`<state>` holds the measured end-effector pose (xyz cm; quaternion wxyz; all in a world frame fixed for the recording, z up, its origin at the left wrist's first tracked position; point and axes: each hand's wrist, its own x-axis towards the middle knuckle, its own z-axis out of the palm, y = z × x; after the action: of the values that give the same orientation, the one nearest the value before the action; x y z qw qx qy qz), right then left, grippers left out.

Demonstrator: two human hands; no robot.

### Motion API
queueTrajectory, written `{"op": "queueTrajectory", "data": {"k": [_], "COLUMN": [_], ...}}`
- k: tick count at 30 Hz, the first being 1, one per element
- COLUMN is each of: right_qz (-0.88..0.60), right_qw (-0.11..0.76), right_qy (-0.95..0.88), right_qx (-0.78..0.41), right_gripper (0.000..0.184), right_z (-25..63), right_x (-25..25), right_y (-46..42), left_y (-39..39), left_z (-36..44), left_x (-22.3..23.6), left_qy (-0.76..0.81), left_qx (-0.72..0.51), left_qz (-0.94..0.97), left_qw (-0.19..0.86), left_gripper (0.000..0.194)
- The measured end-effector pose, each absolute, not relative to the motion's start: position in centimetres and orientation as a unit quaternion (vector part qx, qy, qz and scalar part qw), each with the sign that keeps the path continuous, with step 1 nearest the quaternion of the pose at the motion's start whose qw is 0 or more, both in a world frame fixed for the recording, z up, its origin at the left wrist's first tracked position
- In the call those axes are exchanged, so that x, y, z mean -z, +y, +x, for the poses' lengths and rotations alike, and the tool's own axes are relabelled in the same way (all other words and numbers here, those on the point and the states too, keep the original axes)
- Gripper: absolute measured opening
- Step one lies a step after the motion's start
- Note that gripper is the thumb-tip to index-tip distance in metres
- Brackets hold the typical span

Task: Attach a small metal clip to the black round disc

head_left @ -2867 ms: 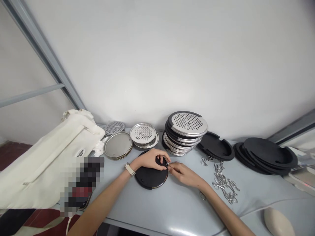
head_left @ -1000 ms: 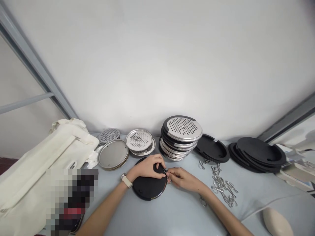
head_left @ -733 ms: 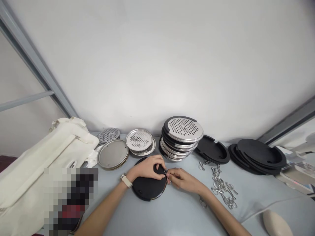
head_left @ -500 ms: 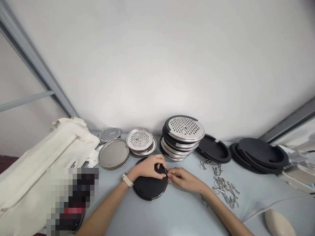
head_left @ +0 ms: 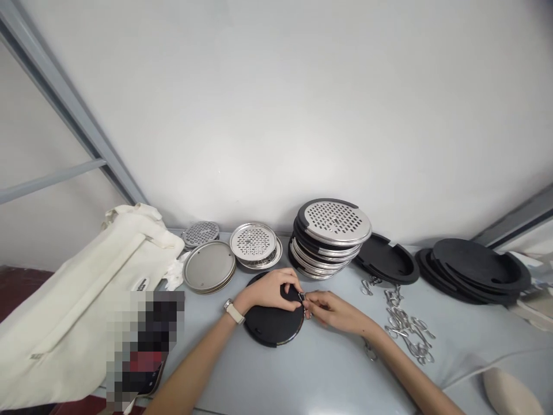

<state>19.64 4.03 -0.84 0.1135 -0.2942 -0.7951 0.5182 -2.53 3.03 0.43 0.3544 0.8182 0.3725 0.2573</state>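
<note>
A black round disc (head_left: 273, 324) with a thin shiny rim lies on the table below my hands. My left hand (head_left: 274, 290) is curled over its upper right part, thumb and fingertips closing in at the rim. Right there, a small metal hook (head_left: 301, 297) shows between the fingertips of both hands. My right hand (head_left: 337, 312), coming from the right, pinches the hook at the disc's edge. Fingers hide most of the hook, so I cannot tell whether it is fastened to the disc. Under my right forearm lies another metal hook (head_left: 370, 349), partly covered.
Loose metal hooks (head_left: 410, 328) lie to the right. Behind stand a tall stack of perforated metal discs (head_left: 334, 222), smaller perforated discs (head_left: 253, 242), plain grey discs (head_left: 209, 266) and black discs (head_left: 475, 265). A cream cloth bag (head_left: 86, 311) fills the left; a pale rounded object (head_left: 512, 392) sits lower right.
The whole view has shifted slightly, so everything appears a little further right. Both hands keep nearly the same grip at the disc's rim.
</note>
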Motion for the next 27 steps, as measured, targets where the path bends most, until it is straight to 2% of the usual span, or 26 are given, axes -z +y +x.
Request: {"op": "queueTrajectory", "data": {"k": [9,17,27], "right_qz": [-0.299,-0.275,-0.275], "right_qw": [0.102,0.116,0.119], "right_qy": [-0.787,-0.788,-0.802], "right_qx": [-0.529,-0.538,-0.517], "right_gripper": [0.044,0.037,0.04], "right_z": [19.63,19.73,19.75], "right_x": [0.67,0.55,0.74], "right_y": [3.98,4.04,3.99], "left_y": [3.21,3.1,2.95], "left_z": [-2.59,-2.55,-2.6], "left_x": [-0.18,-0.44,-0.58], "left_qy": [0.363,0.367,0.375], "left_qx": [-0.26,-0.261,-0.273], "left_qz": [0.816,0.817,0.798], "left_qw": [0.366,0.362,0.385], "left_gripper": [0.022,0.024,0.019]}}
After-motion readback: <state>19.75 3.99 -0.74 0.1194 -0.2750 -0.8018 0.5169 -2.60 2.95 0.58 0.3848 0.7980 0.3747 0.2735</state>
